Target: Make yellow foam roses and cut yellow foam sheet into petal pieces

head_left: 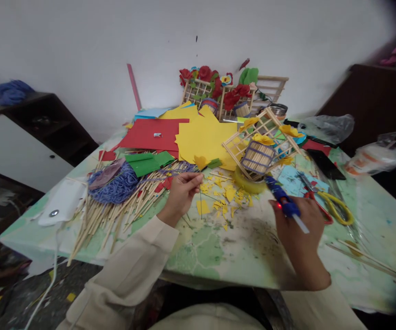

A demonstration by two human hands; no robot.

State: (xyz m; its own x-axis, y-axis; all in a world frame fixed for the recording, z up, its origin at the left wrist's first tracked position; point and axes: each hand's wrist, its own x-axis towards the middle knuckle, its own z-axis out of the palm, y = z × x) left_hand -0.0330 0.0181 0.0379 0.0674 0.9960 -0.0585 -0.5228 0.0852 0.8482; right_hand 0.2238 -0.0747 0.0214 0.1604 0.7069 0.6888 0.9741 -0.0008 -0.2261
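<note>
My left hand [184, 192] is closed in a pinch at the middle of the table. A yellow paper flower [201, 162] with a green leaf [214, 163] shows just above its fingertips, and a thin dark stem [201, 206] hangs below them. My right hand [299, 229] is wrapped round a blue glue gun [283, 199] with a red light lit. Its nozzle points up and left, towards a stick-lattice frame [258, 156] that bears yellow flowers and leans on a roll of yellow tape [248, 182]. Yellow paper scraps [228, 195] lie between my hands.
Blue yarn [117, 185] sits on a spread of wooden sticks [111, 224] at left, beside a white power bank-like box [62, 204]. Red [149, 133] and yellow sheets [208, 137] lie behind. Scissors [335, 207] and a dark phone [326, 164] are at right. Red flowers [204, 73] stand against the wall.
</note>
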